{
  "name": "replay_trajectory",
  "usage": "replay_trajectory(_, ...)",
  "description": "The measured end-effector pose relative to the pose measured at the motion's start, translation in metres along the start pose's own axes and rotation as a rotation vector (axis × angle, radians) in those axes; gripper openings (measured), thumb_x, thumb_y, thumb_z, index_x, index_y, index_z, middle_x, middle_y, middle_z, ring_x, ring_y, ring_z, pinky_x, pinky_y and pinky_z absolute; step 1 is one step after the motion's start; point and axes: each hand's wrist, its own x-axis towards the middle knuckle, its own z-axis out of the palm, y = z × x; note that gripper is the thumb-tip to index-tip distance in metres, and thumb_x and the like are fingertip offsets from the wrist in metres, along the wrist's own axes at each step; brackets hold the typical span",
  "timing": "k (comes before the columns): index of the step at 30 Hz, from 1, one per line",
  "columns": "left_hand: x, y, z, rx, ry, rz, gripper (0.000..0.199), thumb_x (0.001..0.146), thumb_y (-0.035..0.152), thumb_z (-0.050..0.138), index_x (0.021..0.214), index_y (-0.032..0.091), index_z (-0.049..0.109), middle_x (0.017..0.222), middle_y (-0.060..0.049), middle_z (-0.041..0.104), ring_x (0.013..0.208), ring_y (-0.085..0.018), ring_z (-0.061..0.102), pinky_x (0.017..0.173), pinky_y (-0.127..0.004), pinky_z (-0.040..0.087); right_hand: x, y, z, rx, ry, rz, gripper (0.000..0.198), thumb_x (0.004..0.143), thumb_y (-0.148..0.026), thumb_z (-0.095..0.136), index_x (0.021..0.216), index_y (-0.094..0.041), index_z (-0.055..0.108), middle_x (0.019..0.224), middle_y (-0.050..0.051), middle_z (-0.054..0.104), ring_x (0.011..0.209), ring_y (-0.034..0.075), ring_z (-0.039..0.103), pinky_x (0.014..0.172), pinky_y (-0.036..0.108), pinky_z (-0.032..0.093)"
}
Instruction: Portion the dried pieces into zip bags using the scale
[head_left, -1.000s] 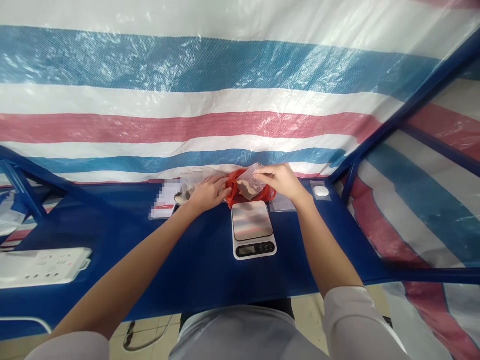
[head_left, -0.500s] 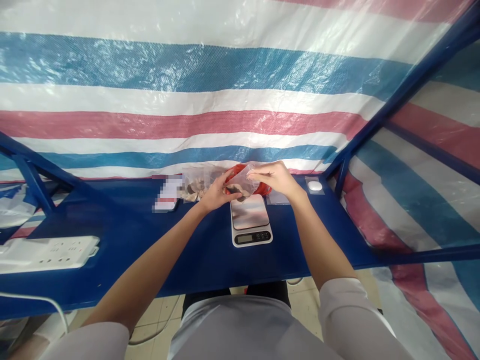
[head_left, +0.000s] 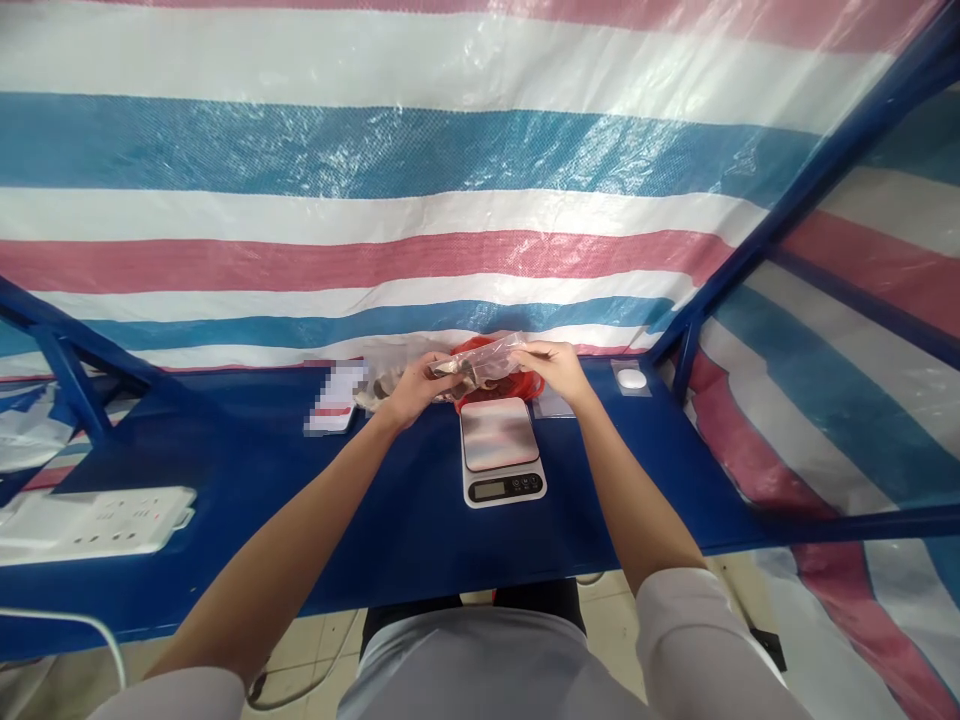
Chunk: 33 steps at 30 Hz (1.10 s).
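Two hands meet on one small clear bag (head_left: 480,362), held up at the far edge of the blue surface (head_left: 405,520), just behind the scale (head_left: 501,452). Starting at your far left, a white power strip (head_left: 94,520) lies flat near the edge, well apart from the work. Further in, a small card or packet (head_left: 334,400) sits blurred out, so nothing on it can be read. Just beside it lies another clear bag with brownish contents (head_left: 382,372), close to your left wrist. Your left hand (head_left: 416,385) has its fingers closed on the left end of the held bag; your right hand (head_left: 551,365) pinches the right end. The bag's long axis runs left to right between them, roughly level, with dark brownish stuff inside. Neither hand is nearer than the other; both are on it. Right behind it sits something red (head_left: 517,378), partly hidden. The scale's plate is bare, and its display is too small to read. A flat clear packet (head_left: 555,405) lies beside the scale, and further right a small packet with a white round thing (head_left: 631,378) rests near the blue frame post (head_left: 686,350). No brand shows anywhere.
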Motion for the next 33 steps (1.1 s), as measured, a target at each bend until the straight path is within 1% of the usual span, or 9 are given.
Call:
replay_trajectory(3, 0.012, 0.013, 0.0, 0.228, 0.043, 0.042, 0.057, 0.063, 0.053, 0.086, 0.102, 0.017, 0.066, 0.082, -0.004, 0.073, 0.071, -0.021, 0.068, 0.066, -0.033, 0.054, 0.004, 0.013, -0.002, 0.089, 0.05, 0.108, 0.037, 0.071, -0.053, 0.081, 0.089, -0.021, 0.082, 0.091, 0.003, 0.08, 0.083, 0.021, 0.074, 0.078, 0.034, 0.062)
replay_trajectory(5, 0.02, 0.023, 0.0, 0.426, 0.055, 0.107, 0.047, 0.069, 0.051, 0.08, 0.101, 0.018, 0.068, 0.083, -0.003, 0.073, 0.073, -0.021, 0.068, 0.064, -0.031, 0.052, 0.007, 0.021, -0.004, 0.141, 0.101, 0.165, 0.043, 0.068, -0.055, 0.082, 0.092, -0.02, 0.081, 0.096, 0.004, 0.08, 0.088, 0.022, 0.074, 0.077, 0.034, 0.063)
replay_trajectory(8, 0.03, 0.038, 0.001, 0.631, 0.041, 0.183, 0.034, 0.075, 0.043, 0.072, 0.1, 0.019, 0.07, 0.091, -0.004, 0.075, 0.082, -0.022, 0.068, 0.07, -0.029, 0.052, 0.012, 0.031, -0.006, 0.206, 0.213, 0.225, 0.052, 0.064, -0.057, 0.084, 0.099, -0.019, 0.078, 0.099, 0.006, 0.079, 0.088, 0.022, 0.075, 0.073, 0.032, 0.063)
replay_trajectory(11, 0.041, 0.048, 0.003, 0.77, 0.011, 0.177, 0.031, 0.076, 0.039, 0.068, 0.1, 0.02, 0.071, 0.092, -0.004, 0.076, 0.082, -0.023, 0.068, 0.071, -0.029, 0.051, 0.017, 0.04, -0.007, 0.241, 0.276, 0.253, 0.056, 0.064, -0.058, 0.083, 0.103, -0.019, 0.075, 0.09, 0.005, 0.079, 0.083, 0.021, 0.076, 0.071, 0.031, 0.062)
replay_trajectory(13, 0.05, 0.052, 0.005, 0.862, -0.013, 0.17, 0.029, 0.076, 0.037, 0.065, 0.1, 0.021, 0.072, 0.09, -0.004, 0.076, 0.08, -0.023, 0.068, 0.069, -0.029, 0.05, 0.02, 0.044, -0.006, 0.233, 0.269, 0.259, 0.056, 0.065, -0.058, 0.082, 0.105, -0.019, 0.074, 0.088, 0.005, 0.078, 0.081, 0.021, 0.075, 0.071, 0.032, 0.063)
replay_trajectory(17, 0.065, 0.06, 0.011, 1.004, -0.063, 0.16, 0.027, 0.078, 0.03, 0.06, 0.1, 0.021, 0.072, 0.081, -0.003, 0.074, 0.072, -0.02, 0.066, 0.066, -0.028, 0.045, 0.025, 0.047, -0.002, 0.192, 0.208, 0.253, 0.049, 0.07, -0.056, 0.079, 0.102, -0.019, 0.076, 0.097, 0.007, 0.079, 0.09, 0.024, 0.075, 0.074, 0.033, 0.063)
replay_trajectory(21, 0.075, 0.068, 0.012, 1.116, -0.128, 0.129, 0.028, 0.08, 0.03, 0.056, 0.102, 0.021, 0.072, 0.075, -0.003, 0.071, 0.066, -0.019, 0.062, 0.062, -0.027, 0.041, 0.029, 0.051, 0.005, 0.147, 0.152, 0.264, 0.04, 0.076, -0.053, 0.073, 0.098, -0.019, 0.078, 0.09, 0.007, 0.078, 0.087, 0.025, 0.075, 0.071, 0.034, 0.064)
replay_trajectory(27, 0.08, 0.075, 0.0, 1.276, -0.156, 0.069, 0.033, 0.077, 0.031, 0.055, 0.103, 0.021, 0.072, 0.077, -0.004, 0.071, 0.073, -0.023, 0.063, 0.066, -0.03, 0.041, 0.039, 0.063, 0.023, -0.038, 0.101, 0.248, 0.027, 0.084, -0.044, 0.065, 0.092, -0.022, 0.079, 0.085, 0.004, 0.078, 0.081, 0.021, 0.074, 0.069, 0.03, 0.061)
replay_trajectory(33, 0.08, 0.082, -0.015, 1.317, -0.179, 0.002, 0.033, 0.076, 0.032, 0.054, 0.102, 0.022, 0.073, 0.078, -0.005, 0.073, 0.076, -0.026, 0.066, 0.064, -0.031, 0.043, 0.046, 0.068, 0.045, -0.116, 0.112, 0.265, 0.022, 0.085, -0.037, 0.062, 0.085, -0.021, 0.078, 0.075, 0.001, 0.073, 0.064, 0.015, 0.065, 0.054, 0.023, 0.052)
